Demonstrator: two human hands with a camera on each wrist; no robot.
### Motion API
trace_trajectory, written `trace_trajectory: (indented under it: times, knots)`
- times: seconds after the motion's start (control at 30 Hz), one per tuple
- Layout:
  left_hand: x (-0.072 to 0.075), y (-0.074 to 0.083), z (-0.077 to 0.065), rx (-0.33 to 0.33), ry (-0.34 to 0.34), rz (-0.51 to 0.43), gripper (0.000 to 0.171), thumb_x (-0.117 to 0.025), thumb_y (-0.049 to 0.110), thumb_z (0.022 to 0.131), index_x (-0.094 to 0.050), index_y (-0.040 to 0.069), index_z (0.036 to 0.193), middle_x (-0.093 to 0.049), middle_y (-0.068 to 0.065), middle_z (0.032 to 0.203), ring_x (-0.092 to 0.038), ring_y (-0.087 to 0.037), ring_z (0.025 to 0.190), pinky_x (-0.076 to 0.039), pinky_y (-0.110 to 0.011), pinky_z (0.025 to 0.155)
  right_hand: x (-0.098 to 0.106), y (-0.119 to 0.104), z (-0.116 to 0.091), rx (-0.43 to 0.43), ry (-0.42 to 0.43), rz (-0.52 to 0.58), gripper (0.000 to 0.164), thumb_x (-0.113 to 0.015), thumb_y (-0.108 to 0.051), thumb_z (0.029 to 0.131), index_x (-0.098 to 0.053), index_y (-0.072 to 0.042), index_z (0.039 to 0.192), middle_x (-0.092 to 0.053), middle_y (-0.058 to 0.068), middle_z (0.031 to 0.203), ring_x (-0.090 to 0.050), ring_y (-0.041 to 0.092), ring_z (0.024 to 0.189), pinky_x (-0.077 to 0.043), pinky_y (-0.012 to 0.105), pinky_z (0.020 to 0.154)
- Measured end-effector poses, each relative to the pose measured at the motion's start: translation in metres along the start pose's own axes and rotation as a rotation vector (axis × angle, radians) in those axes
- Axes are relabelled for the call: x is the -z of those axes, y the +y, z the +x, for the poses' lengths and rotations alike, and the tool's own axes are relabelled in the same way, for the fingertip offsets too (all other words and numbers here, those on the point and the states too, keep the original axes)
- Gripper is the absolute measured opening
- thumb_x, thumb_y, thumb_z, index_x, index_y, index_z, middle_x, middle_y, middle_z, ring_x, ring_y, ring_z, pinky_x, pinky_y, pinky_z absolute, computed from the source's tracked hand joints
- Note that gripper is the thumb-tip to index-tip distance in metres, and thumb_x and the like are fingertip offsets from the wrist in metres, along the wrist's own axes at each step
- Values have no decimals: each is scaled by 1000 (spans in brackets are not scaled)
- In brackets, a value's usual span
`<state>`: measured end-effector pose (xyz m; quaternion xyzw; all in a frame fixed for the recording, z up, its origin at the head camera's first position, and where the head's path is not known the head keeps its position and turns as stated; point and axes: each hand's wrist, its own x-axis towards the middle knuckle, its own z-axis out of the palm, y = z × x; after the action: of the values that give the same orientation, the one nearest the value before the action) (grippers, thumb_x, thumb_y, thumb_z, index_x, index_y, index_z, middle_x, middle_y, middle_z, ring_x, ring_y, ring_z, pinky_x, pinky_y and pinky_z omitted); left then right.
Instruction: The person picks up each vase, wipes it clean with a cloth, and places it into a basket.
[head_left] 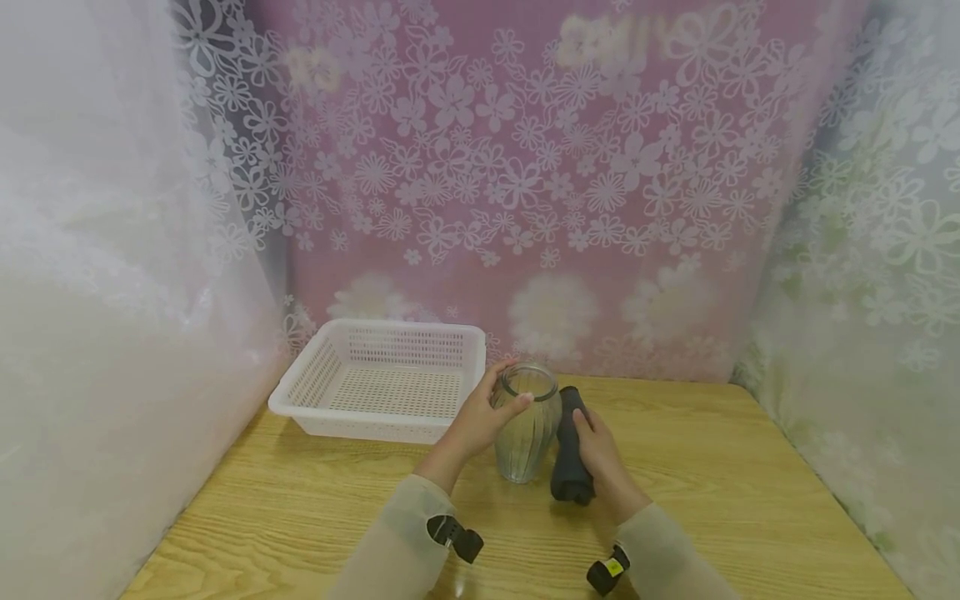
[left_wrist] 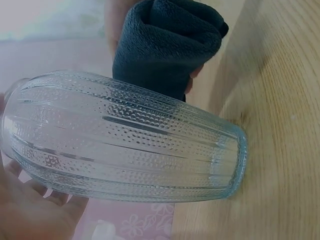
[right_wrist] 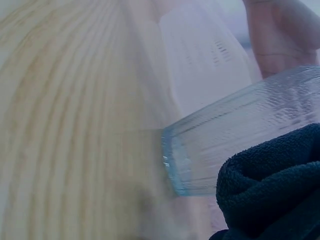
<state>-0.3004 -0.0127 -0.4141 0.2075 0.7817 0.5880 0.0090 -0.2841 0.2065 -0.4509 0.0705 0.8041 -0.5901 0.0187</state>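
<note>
A ribbed clear glass vase [head_left: 522,446] stands nearly upright, its round mouth facing up. My left hand [head_left: 474,421] grips it near the top, with the thumb over the rim and the other fingers behind the far side. In the left wrist view, dimpled bands run between the ribs of the vase [left_wrist: 125,145]. Just right of the vase, my right hand [head_left: 606,460] holds a dark rolled-up towel [head_left: 572,454]. Folded layers of fluffy cloth show at the lower end of the towel [left_wrist: 170,40]. The right fingers are partly hidden behind it.
A white perforated plastic basket [head_left: 375,425] sits at the back left of the wood-grain table [head_left: 720,492]. Flower-patterned sheeting [head_left: 525,167] hangs behind the table and along both sides. Black straps [head_left: 455,537] with small devices are on both wrists.
</note>
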Motion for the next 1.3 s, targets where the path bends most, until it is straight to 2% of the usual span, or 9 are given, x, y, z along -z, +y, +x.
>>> trace_trajectory:
  times: [0.13, 0.23, 0.33, 0.47, 0.67, 0.9, 1.1, 1.2, 1.3]
  knots:
    - [3, 1, 1, -9, -19, -7, 67, -63, 57, 94, -32, 45, 152, -31, -2, 161, -25, -32, 149, -24, -57, 116, 6, -8, -4, 4, 7, 19, 74, -31, -50, 108, -12, -1, 159, -20, 30, 159, -25, 48, 143, -20, 60, 117]
    - [5, 2, 2, -15, -41, -17, 67, -62, 57, 94, -32, 43, 153, -30, -3, 162, -23, -35, 149, -23, -60, 116, 10, -12, -7, 7, 1, 34, 75, -31, -51, 108, -11, -2, 160, -22, 30, 158, -30, 47, 140, -24, 60, 115]
    - [7, 2, 2, -33, -67, -37, 66, -60, 55, 96, -31, 40, 154, -28, -5, 163, -20, -40, 149, -22, -65, 114, 12, -15, -8, 8, 0, 29, 76, -30, -53, 107, -9, -3, 160, -22, 30, 158, -30, 48, 141, -24, 60, 115]
    - [8, 0, 4, -58, -96, -68, 65, -59, 50, 98, -31, 36, 155, -27, -5, 163, -16, -40, 150, -19, -67, 114, 16, -18, -11, 8, 3, 30, 76, -30, -54, 107, -9, -5, 161, -20, 29, 159, -30, 48, 141, -24, 61, 115]
    - [10, -2, 6, -75, -128, -81, 62, -56, 42, 101, -29, 34, 156, -29, -4, 162, -12, -36, 151, -15, -66, 115, 20, -23, -15, 30, -6, 67, 75, -30, -52, 107, -6, -5, 161, -19, 29, 160, -32, 47, 140, -28, 59, 114]
    - [12, 0, 6, -87, -147, -51, 60, -52, 39, 104, -26, 31, 157, -26, -5, 162, -11, -33, 152, -13, -62, 117, 22, -30, -21, 40, -5, 82, 78, -30, -56, 106, -4, -8, 162, -17, 28, 161, -35, 47, 139, -33, 58, 111]
    - [9, 7, 1, -84, -118, 7, 65, -48, 38, 104, -19, 24, 161, -15, -4, 167, -10, -34, 152, -14, -65, 116, 25, -38, -26, 55, 15, 70, 74, -30, -54, 106, -5, -12, 162, -15, 26, 163, -32, 46, 141, -29, 59, 114]
    - [5, 10, -1, -111, -80, 47, 67, -45, 36, 105, -16, 18, 161, -15, -8, 166, -11, -36, 152, -16, -66, 115, 27, -42, -28, 61, 13, 78, 73, -30, -53, 107, -5, -12, 162, -16, 26, 162, -33, 46, 140, -29, 59, 113]
    - [3, 11, -3, -141, -36, 69, 65, -45, 35, 105, -17, 14, 160, -21, -15, 164, -17, -37, 150, -21, -63, 115, 28, -45, -30, 66, 7, 91, 73, -30, -52, 107, -5, -12, 162, -16, 26, 162, -32, 45, 141, -29, 58, 114]
